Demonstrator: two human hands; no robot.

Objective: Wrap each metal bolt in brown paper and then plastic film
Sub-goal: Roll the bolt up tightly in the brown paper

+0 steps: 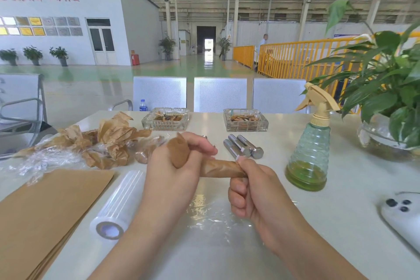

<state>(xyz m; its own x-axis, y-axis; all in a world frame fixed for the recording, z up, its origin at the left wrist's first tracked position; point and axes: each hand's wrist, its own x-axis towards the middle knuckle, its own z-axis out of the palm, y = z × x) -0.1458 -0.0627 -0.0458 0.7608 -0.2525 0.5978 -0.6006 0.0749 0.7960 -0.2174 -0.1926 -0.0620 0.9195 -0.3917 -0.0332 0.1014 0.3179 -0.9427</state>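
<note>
Person seated at white table (318, 223), both hands raised just above it. Paper-wrapped bolt (221, 167) held roughly horizontal btwn the hands, off the surface. Left hand (175, 166) closed round the left end: fingers curled over the top, thumb underneath, loose paper bunched up and sticking out above the fist. Right hand (252, 191) pinches the right end btwn thumb and forefinger; remaining fingers curled into the palm, touching nothing (bolt metal itself not visible, fully covered).

Directly below the hands: sheet of plastic film (211, 213) lying flat on table, wrinkled. Film roll (118, 204) just left of the left forearm. Stack of brown paper sheets (45, 207) further left, near table edge.

Behind the hands: three bare bolts (243, 146) side by side, touching. Crumpled paper and film scraps (91, 145) at rear left, w/ what looks like a wrapped bolt (145, 152) beside them.

Spray bottle (310, 152) to the right, well apart from the hands.
</note>
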